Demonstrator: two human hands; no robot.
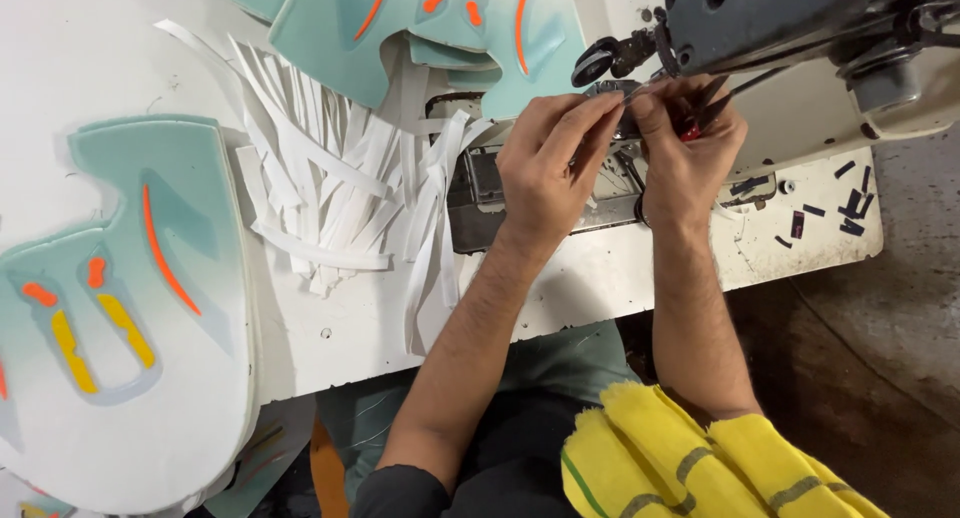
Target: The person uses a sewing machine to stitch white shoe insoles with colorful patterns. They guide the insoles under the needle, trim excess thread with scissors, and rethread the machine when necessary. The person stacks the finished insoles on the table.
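Note:
Both of my hands are raised at the needle area of a grey sewing machine (790, 18). My left hand (548, 173) pinches something very small between thumb and forefinger, right under the machine head. My right hand (688, 153) is closed around a small tool with a red handle (692, 131), its dark tips pointing up to the right. The fingertips of both hands almost touch. The needle itself is hidden behind my fingers. The metal needle plate (480, 183) lies just left of my left hand.
A heap of white strips (340, 193) lies on the white table (80, 48). Stacks of mint and white shoe-upper pieces with orange and yellow marks sit at the left (120, 308) and at the top (420, 28). A yellow cloth (680, 458) lies on my lap.

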